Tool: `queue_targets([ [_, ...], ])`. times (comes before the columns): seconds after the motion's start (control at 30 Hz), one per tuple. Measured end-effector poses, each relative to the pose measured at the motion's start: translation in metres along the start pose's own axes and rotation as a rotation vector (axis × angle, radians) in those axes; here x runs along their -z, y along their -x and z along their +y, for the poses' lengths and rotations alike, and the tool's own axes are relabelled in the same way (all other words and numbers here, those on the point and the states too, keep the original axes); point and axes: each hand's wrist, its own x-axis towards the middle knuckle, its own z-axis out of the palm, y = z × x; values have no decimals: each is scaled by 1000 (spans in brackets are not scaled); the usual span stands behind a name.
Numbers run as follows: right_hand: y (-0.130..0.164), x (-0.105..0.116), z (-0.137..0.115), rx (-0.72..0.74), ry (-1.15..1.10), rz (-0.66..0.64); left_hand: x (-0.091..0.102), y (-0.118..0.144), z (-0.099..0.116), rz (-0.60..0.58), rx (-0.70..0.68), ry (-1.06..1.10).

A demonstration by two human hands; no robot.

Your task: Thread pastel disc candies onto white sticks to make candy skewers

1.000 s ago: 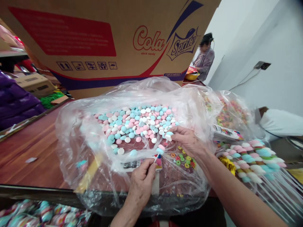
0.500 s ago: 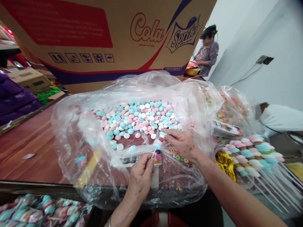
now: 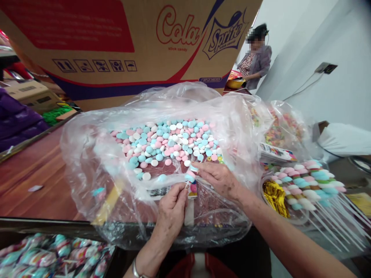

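Observation:
My left hand (image 3: 173, 205) pinches a thin white stick (image 3: 188, 184) near the front of the clear plastic bag. Pink and blue marshmallows (image 3: 190, 176) are stacked at the stick's upper end. My right hand (image 3: 218, 178) reaches in from the right, its fingertips closed on a blue marshmallow (image 3: 193, 168) at the top of that stack. Behind both hands, many loose pink, white and blue marshmallows (image 3: 162, 143) lie in the opened plastic bag (image 3: 87, 135). Under the bag's front edge is a printed card (image 3: 159, 192), partly covered by plastic and my left hand.
A large cardboard box (image 3: 95, 42) stands behind the bag. Finished marshmallow sticks (image 3: 310, 185) lie at right beside gold ties (image 3: 275, 199) and stacked printed cards (image 3: 276, 152). Wrapped candies (image 3: 52, 255) fill a container at lower left. A person (image 3: 256, 58) stands far right.
My right hand has moved left and slightly down, bringing the blue marshmallow onto the top of the stack. My left hand still holds the stick in nearly the same place.

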Motion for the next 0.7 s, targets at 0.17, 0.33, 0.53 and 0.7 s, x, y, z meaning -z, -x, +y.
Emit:
queue_targets([
  [0.17, 8, 32, 1, -109, 106, 48, 0, 0, 3, 8, 72, 110],
  [0.33, 25, 45, 16, 28, 532, -270, -1, 2, 1, 11, 100, 160],
  [0.53, 37, 29, 21, 77, 741, -363, -1, 2, -2, 11, 93, 143],
  [0.7, 45, 15, 21, 92, 790, -242, -1, 2, -3, 17, 90, 141],
])
